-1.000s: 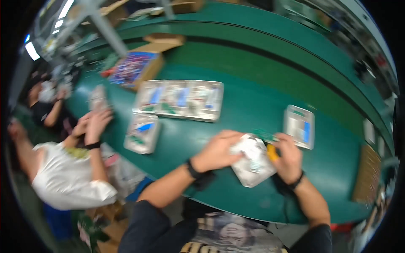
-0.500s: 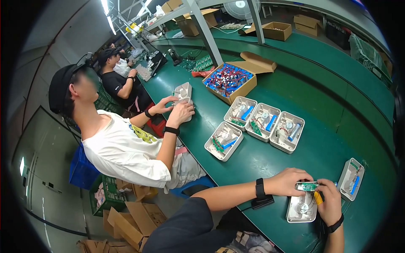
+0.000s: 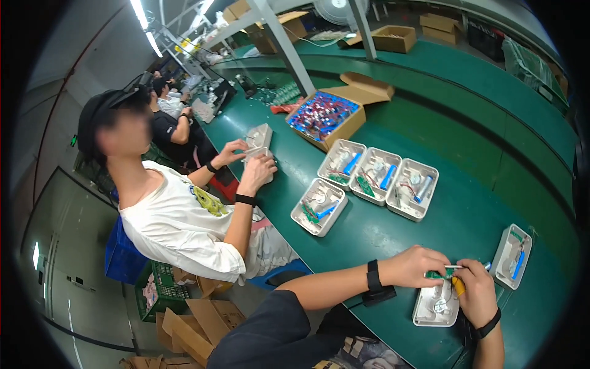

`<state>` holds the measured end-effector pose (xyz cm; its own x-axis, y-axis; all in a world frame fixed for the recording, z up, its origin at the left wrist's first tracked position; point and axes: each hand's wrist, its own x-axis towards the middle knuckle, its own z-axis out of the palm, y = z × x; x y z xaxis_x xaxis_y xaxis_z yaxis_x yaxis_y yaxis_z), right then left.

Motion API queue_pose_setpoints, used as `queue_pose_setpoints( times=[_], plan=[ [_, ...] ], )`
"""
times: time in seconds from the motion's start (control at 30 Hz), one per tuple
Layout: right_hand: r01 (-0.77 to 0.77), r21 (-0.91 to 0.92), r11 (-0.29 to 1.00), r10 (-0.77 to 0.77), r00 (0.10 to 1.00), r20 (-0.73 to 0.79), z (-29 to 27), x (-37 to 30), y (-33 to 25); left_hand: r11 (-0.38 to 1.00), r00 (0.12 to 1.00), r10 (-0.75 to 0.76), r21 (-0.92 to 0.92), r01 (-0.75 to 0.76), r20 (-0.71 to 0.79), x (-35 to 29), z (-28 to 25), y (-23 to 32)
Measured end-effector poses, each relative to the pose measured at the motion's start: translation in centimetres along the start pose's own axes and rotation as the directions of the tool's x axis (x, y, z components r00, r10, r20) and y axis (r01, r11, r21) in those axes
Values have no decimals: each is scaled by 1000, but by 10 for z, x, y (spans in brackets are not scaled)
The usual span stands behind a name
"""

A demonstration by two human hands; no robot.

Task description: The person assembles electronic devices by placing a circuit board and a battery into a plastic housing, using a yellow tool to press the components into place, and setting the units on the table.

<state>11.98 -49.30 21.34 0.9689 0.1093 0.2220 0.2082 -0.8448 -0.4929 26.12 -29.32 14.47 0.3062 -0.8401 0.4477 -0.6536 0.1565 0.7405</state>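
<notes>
At the near right, my left hand (image 3: 421,265) pinches a small green circuit board (image 3: 436,274) over a white plastic housing (image 3: 420,317). The housing lies open on the bench, with a round part (image 3: 440,305) and thin wires inside. My right hand (image 3: 477,294) is closed at the board's right side. A slim light-coloured rod (image 3: 453,266) runs from its fingertips over the board; its kind cannot be made out. Something yellow (image 3: 459,285) shows beside those fingers, partly hidden. Right of my hands stands another housing (image 3: 513,256) with a blue cylindrical cell (image 3: 519,263).
Several filled housings (image 3: 376,175) stand mid-bench on the green top (image 3: 369,237). Behind them is an open carton (image 3: 337,133) full of blue cells with wires. To my left, a co-worker (image 3: 178,215) handles white housings (image 3: 259,138). A metal post (image 3: 279,46) rises at the back.
The view has shifted slightly. The circuit board has tilted between my hands, so less of its face shows. The co-worker's head has turned more toward the bench.
</notes>
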Motion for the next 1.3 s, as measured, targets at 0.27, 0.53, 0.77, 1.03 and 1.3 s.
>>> queue_pose_setpoints(
  times=[0.27, 0.53, 0.77, 1.03, 1.3],
  plan=[
    [13, 10, 1000, -13, 1000, 28, 11, 21, 2, 967, 975, -223, 127, 221, -4, -4, -34, 18],
    [-5, -2, 1000, 5, 1000, 20, 8, 9, 2, 986, 1000, -21, 163, 21, -2, -1, -19, 12],
    [24, -7, 1000, -23, 999, 35, 5, 9, 2, 968, 999, -19, 248, 25, -29, -5, -19, 17],
    [26, -59, 998, -22, 998, 52, 2, 6, -3, 969, 999, -14, 246, 25, -43, -3, -18, 18],
    [10, -57, 998, -5, 997, 76, -1, 4, -4, 972, 999, -3, 236, 15, -51, -3, -15, 13]
  ],
)
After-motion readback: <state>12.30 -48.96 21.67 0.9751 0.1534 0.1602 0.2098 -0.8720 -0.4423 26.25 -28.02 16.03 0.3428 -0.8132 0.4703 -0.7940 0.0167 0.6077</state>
